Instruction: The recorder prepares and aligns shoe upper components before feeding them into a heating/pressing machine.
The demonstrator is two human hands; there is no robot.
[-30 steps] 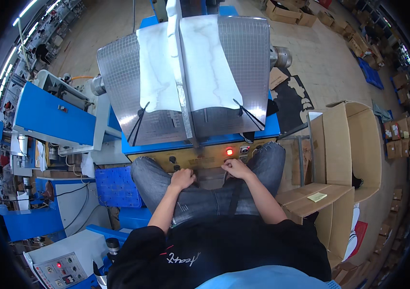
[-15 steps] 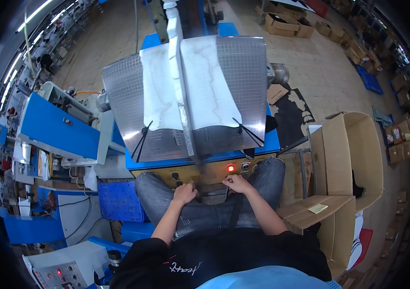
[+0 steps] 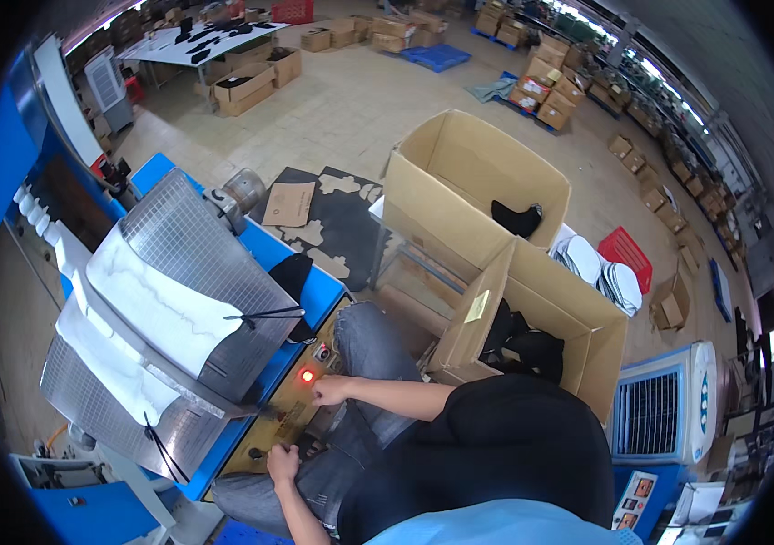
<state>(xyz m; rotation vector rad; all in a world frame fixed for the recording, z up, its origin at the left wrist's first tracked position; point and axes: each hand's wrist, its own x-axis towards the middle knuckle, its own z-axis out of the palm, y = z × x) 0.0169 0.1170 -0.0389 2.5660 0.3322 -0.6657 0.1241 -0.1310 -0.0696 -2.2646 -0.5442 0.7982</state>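
I sit at a blue press machine (image 3: 319,292) with two perforated metal wings (image 3: 189,243) and white pads (image 3: 146,304) on top. Its tan control panel (image 3: 289,413) faces my lap. My right hand (image 3: 331,391) rests on the panel, its fingers touching just beside a lit red button (image 3: 307,375). At the panel's near end, my left hand (image 3: 282,463) lies next to a small black knob (image 3: 255,451). Neither hand holds anything. My knees in grey jeans (image 3: 364,341) sit under the panel.
Two open cardboard boxes stand at my right: the near box (image 3: 578,313) holds black pieces and the far box (image 3: 460,173) one black piece. A white cooler (image 3: 664,409) is behind them. A black mat (image 3: 337,222) lies on the floor, with more boxes along the far walls.
My view has swung to the right, so the machine now lies at the left and the boxes in the middle. Both hands stay on the control panel.
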